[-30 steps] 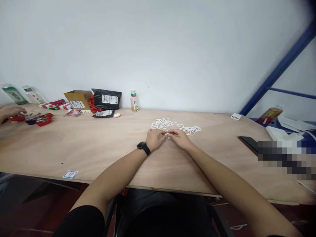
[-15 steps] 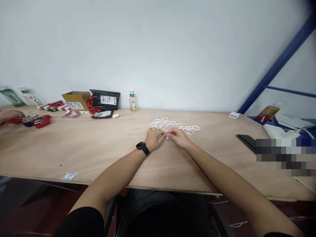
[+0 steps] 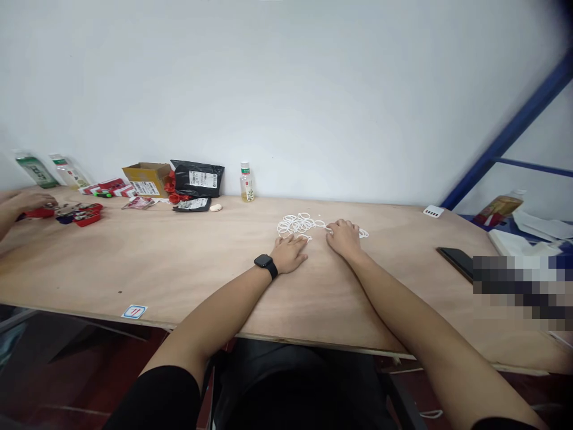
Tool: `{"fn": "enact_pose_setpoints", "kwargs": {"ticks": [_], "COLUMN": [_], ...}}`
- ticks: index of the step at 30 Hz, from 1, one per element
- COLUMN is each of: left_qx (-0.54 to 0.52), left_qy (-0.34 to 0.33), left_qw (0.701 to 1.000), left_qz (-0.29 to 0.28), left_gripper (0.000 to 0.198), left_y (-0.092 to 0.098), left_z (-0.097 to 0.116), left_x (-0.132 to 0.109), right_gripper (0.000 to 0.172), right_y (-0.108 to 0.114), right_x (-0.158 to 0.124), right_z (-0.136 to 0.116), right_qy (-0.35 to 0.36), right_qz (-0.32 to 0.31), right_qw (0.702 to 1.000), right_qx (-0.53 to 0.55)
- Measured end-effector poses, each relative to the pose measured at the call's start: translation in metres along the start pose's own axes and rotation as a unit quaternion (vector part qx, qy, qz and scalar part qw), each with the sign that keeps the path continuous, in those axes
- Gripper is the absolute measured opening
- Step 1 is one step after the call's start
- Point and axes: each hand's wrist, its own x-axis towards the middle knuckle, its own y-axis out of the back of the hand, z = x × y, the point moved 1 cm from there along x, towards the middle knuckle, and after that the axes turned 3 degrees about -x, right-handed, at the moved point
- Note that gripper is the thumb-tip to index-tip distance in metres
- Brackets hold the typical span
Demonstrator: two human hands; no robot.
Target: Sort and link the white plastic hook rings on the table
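A loose pile of thin white rings (image 3: 295, 224) lies on the wooden table in front of me. My left hand (image 3: 290, 254) rests palm down at the pile's near edge, fingers stretched out and thumb apart, the fingertips touching a single white ring (image 3: 305, 237). Farther right, my right hand (image 3: 344, 237) is palm down over more rings, its fingers bent and slightly apart. Some white rings (image 3: 364, 233) stick out past its right side, and the ones beneath it are hidden. A black watch (image 3: 265, 264) is on my left wrist.
At the back stand a drink bottle (image 3: 247, 182), a black parcel bag (image 3: 197, 178) and an open cardboard box (image 3: 147, 179). Another person's hand (image 3: 33, 200) is by red items (image 3: 87, 216) at far left. A phone (image 3: 456, 263) and white power strip (image 3: 433, 211) lie right.
My hands have parted from a pinch together around a small white piece. The left has flattened onto the table; the right has moved right over the rings. The view has shifted slightly.
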Motion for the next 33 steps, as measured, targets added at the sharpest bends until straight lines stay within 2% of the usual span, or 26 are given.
{"fn": "enact_pose_setpoints", "kwargs": {"ticks": [2,4,7,9,13,16,18,20,22,24,28,33], "left_qx": [-0.001,0.0,-0.009,-0.019,-0.019,-0.002,0.0,-0.017,-0.044,-0.073,-0.146,-0.236], "left_qy": [0.0,0.004,0.012,0.013,0.018,0.014,0.012,0.023,0.037,0.039,0.04,0.062], "left_qw": [1.0,1.0,1.0,1.0,0.999,1.0,0.999,0.998,0.995,0.99,0.977,0.959], "left_qz": [-0.006,0.002,0.015,0.017,0.019,0.026,0.036,0.056,0.085,0.113,0.148,0.145], "left_gripper": [0.047,0.042,0.035,0.032,0.03,0.028,0.027,0.027,0.026,0.024,0.025,0.02], "left_y": [0.001,0.004,0.01,0.012,0.012,0.01,0.009,0.008,0.007,0.007,0.005,0.003], "left_z": [0.001,0.001,0.0,-0.002,-0.005,-0.005,-0.005,-0.006,-0.009,-0.012,-0.014,-0.013], "left_x": [0.001,0.001,0.0,-0.001,-0.001,0.0,0.001,0.002,0.004,0.005,0.005,0.006], "right_gripper": [0.043,0.053,0.06,0.062,0.049,0.041,0.038,0.035,0.032,0.029,0.025,0.022], "right_y": [-0.005,-0.012,-0.019,-0.019,-0.005,0.008,0.012,0.012,0.008,0.006,0.008,0.014], "right_x": [0.004,0.007,0.009,0.006,-0.004,-0.008,-0.01,-0.012,-0.015,-0.018,-0.02,-0.02], "right_z": [-0.006,-0.011,-0.009,-0.002,0.009,0.002,-0.011,-0.026,-0.039,-0.048,-0.053,-0.057], "right_qy": [0.04,0.071,0.064,0.037,-0.015,0.004,0.048,0.091,0.105,0.096,0.062,0.071], "right_qz": [0.002,-0.028,-0.071,-0.056,0.007,0.042,0.02,-0.041,-0.1,-0.129,-0.099,-0.056], "right_qw": [0.999,0.997,0.995,0.997,1.0,0.998,0.991,0.968,0.939,0.917,0.894,0.9], "right_qx": [0.009,0.027,0.036,0.024,0.0,0.041,0.126,0.231,0.311,0.365,0.433,0.427]}}
